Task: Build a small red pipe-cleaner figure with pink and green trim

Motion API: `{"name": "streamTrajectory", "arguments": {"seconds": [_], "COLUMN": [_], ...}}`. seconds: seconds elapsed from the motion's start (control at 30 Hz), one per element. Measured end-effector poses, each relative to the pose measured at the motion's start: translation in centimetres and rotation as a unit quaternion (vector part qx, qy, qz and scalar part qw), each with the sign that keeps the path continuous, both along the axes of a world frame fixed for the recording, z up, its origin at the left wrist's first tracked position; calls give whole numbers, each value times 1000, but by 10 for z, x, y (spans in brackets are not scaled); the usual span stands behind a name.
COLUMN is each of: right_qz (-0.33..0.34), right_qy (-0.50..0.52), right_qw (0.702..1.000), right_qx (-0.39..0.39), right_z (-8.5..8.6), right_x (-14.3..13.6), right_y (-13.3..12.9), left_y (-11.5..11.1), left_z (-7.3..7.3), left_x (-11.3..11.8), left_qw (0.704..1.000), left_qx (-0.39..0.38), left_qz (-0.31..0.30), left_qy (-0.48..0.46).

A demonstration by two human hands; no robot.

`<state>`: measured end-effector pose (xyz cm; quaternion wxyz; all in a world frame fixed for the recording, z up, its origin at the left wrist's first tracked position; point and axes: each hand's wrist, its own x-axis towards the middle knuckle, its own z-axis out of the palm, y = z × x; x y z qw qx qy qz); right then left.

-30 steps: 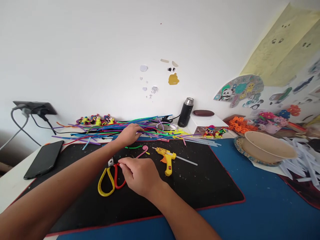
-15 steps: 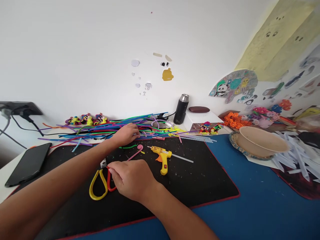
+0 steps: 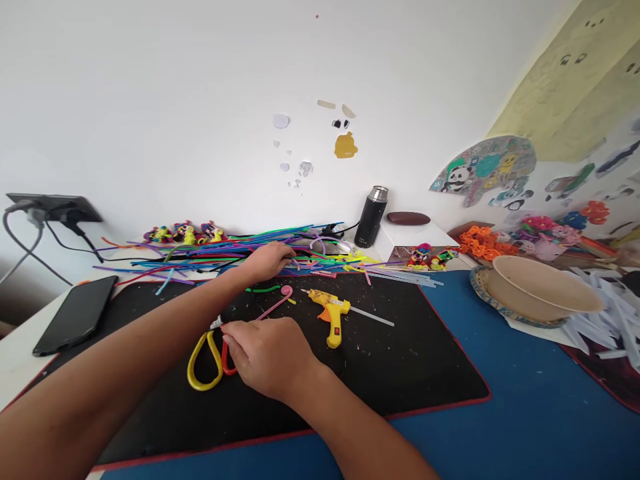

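Note:
My left hand [image 3: 270, 261] reaches to the back of the black mat [image 3: 400, 363], its fingers curled down over a heap of coloured pipe cleaners [image 3: 227, 248]. Whatever its fingertips grip is hidden. Nearer to me, my right hand [image 3: 274, 357] is closed, thumb against fingers, beside scissors with one yellow and one red handle [image 3: 205, 363]. My left forearm and right hand hide part of the scissors, and what the right fingers hold cannot be made out. Past the right hand lie a pink pipe cleaner with a coiled end [image 3: 286, 291] and a yellow glue gun [image 3: 334, 319].
A phone [image 3: 77, 313] lies at left below a power strip [image 3: 55, 208]. Small pipe-cleaner figures [image 3: 184, 232] line the wall. A black flask [image 3: 371, 217] stands by a white box [image 3: 417, 237]. To the right are a bowl [image 3: 545, 287] and white paper strips [image 3: 615, 320].
The view has shifted, so the table things appear a little further right. My left hand has moved slightly right along the pipe cleaners. My right hand stays closed by the scissors.

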<state>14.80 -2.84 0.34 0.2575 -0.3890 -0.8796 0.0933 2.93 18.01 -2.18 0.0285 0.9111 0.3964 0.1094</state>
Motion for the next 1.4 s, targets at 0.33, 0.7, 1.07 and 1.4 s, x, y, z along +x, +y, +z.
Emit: {"name": "streamTrajectory", "arguments": {"seconds": [0.33,0.7,1.07,1.4], "right_qz": [3,8,8,14], "right_qy": [-22,-30,-51,-48], "right_qw": [1000,999,999,999], "right_qx": [-6,9,8,2], "right_z": [3,3,4,0], "right_x": [-2,-3,-4,-4], "right_y": [-2,-3,-3,-2], "left_y": [6,2,0,1], "left_z": [-3,4,13,28], "left_x": [2,10,1,-25], "left_qw": [999,998,1000,993], "left_qx": [7,-35,-23,-33], "left_qz": [12,-30,21,85], "left_qy": [29,49,5,-81]}}
